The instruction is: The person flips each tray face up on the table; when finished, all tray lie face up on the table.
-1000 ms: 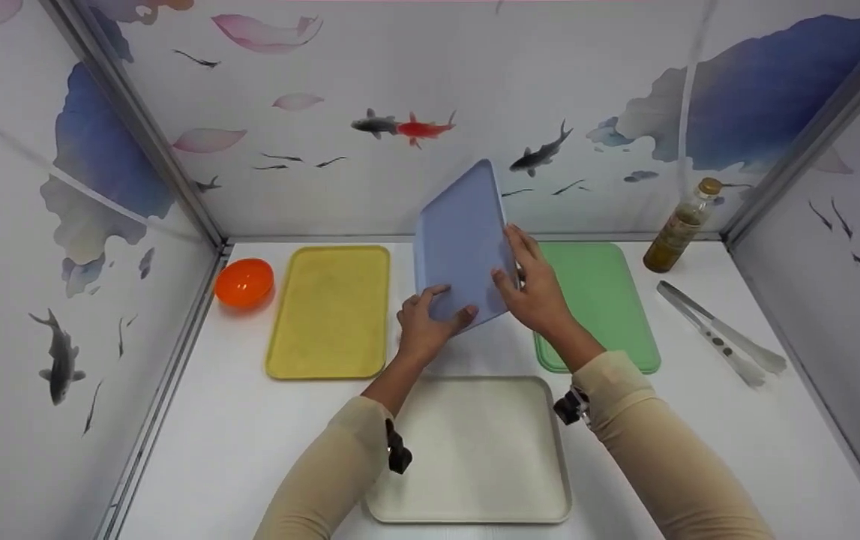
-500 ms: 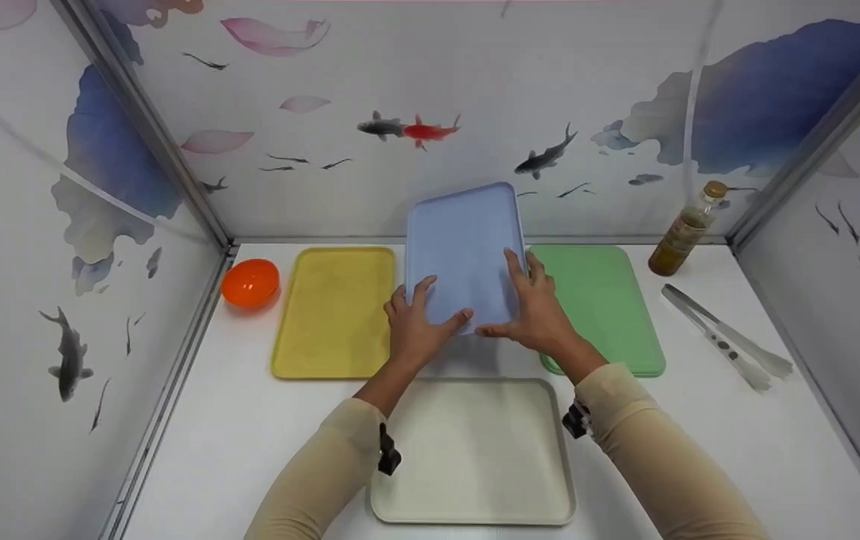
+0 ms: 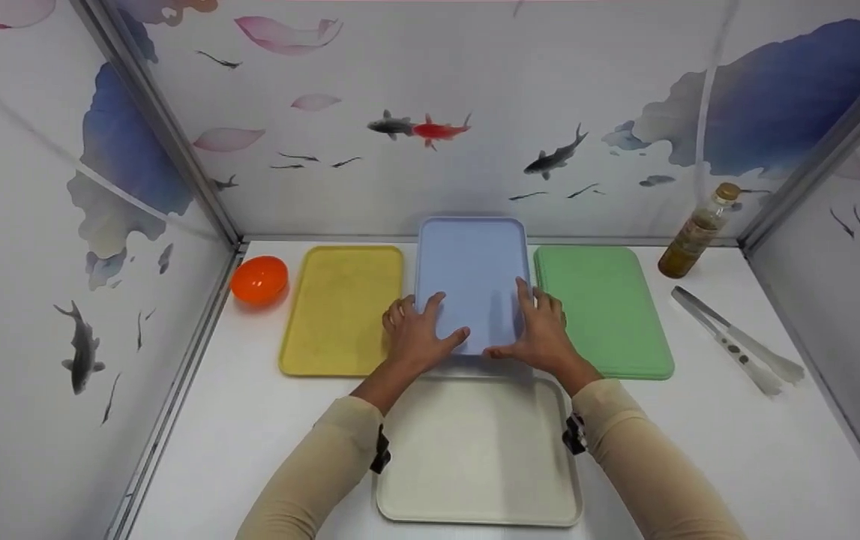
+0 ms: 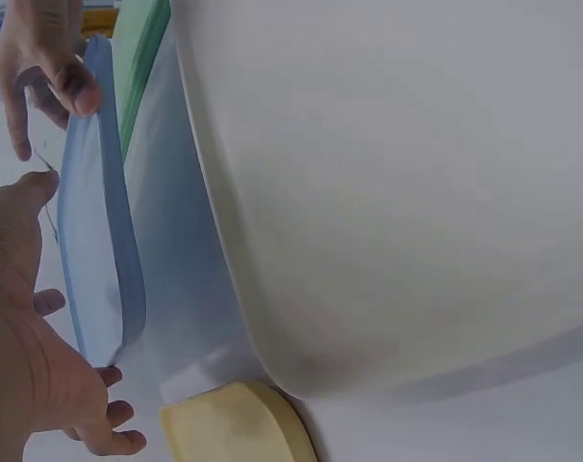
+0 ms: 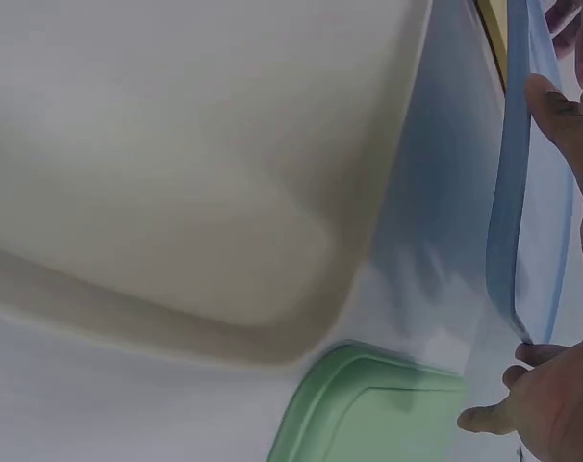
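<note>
Both hands hold a light blue rectangular tray between them, close over the table at the back middle. My left hand grips its near left corner, thumb over the front edge and fingers at the side. At the near right corner, my right hand grips it the same way. In the left wrist view, the blue tray stands clear of the white surface, with shade under it. The right wrist view shows fingertips around the tray corner. Directly in front lies a larger cream tray.
A yellow tray lies to the left and a green tray to the right. An orange bowl sits at the far left. On the right are an oil bottle and metal tongs. Printed wall panels enclose the table.
The blue tray has come down from a raised, tilted pose to nearly level between the yellow and green trays. Both hands moved down with it, the right one shifting to the near corner.
</note>
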Demonstrator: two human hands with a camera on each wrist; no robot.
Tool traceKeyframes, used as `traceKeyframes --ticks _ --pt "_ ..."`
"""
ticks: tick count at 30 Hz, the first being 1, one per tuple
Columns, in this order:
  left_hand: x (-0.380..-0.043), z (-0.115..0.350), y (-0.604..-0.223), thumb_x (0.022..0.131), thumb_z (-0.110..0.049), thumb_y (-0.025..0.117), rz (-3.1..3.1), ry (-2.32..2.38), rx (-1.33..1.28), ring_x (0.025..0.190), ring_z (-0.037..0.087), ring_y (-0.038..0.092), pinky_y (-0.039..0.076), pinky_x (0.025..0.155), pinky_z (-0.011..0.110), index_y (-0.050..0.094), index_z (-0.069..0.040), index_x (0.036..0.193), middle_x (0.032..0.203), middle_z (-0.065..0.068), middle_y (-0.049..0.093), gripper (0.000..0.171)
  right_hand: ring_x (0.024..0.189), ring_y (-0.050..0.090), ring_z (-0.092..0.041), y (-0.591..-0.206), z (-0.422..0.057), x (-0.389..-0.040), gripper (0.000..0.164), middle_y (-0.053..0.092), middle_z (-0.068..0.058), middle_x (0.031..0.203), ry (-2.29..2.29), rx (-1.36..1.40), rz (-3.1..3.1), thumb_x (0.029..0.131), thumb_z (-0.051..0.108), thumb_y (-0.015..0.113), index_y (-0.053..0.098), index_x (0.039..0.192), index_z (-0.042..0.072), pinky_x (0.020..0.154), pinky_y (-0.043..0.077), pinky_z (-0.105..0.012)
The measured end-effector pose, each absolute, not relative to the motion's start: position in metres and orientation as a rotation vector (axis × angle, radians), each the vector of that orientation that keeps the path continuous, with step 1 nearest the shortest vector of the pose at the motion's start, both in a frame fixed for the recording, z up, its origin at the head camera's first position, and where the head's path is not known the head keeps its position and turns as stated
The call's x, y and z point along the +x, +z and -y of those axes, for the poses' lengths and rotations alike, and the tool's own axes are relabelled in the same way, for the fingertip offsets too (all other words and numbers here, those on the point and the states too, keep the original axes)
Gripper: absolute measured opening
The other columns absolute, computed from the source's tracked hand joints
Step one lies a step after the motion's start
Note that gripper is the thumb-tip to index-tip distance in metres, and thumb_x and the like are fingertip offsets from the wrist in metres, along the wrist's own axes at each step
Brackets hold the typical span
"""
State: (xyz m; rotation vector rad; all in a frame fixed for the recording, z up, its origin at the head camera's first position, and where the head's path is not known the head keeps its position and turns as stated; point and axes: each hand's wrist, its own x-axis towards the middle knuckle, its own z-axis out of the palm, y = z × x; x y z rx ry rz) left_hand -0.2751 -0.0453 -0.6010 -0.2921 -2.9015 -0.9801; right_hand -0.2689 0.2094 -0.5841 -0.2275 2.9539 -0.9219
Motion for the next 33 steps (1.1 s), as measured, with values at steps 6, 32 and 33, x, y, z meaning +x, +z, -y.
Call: traceKeyframes --ticks 6,32,33 --pt "-0.270 0.047 -0.598 0.098 -0.063 0.070 3.035 -0.919 -0.302 0.156 0.056 0.031 0.019 0.128 0.076 0.051 -0.014 0.163 0.159 0.036 0.044 0.083 0.158 0.027 -0.063 -0.599 -0.210 -0.268 0.150 0.032 -0.038 0.171 -0.832 -0.232 -2.966 0.065 0.059 0.105 0.018 0.177 0.009 0.126 0.021 -0.083" --pt "-0.268 0.028 -0.595 0.100 -0.067 0.072 3.359 -0.125 -0.390 0.162 0.060 0.024 0.019 0.124 0.084 0.044 -0.039 0.170 0.164 0.037 0.042 0.080 0.161 0.018 -0.066 -0.590 -0.191 -0.272 0.116 0.020 -0.045 0.174 -0.332 -0.246 -2.785 0.082 0.076 0.085 0.034 0.175 0.028 0.112 0.006 -0.099" --pt "-0.270 0.026 -0.596 0.100 -0.067 0.072 3.375 -0.099 -0.385 0.162 0.060 0.024 0.019 0.125 0.084 0.045 -0.040 0.169 0.165 0.037 0.042 0.079 0.161 0.018 -0.066 -0.589 -0.191 -0.272 0.113 0.019 -0.045 0.174 -0.323 -0.246 -2.776 0.083 0.076 0.084 0.036 0.174 0.029 0.112 0.006 -0.099"
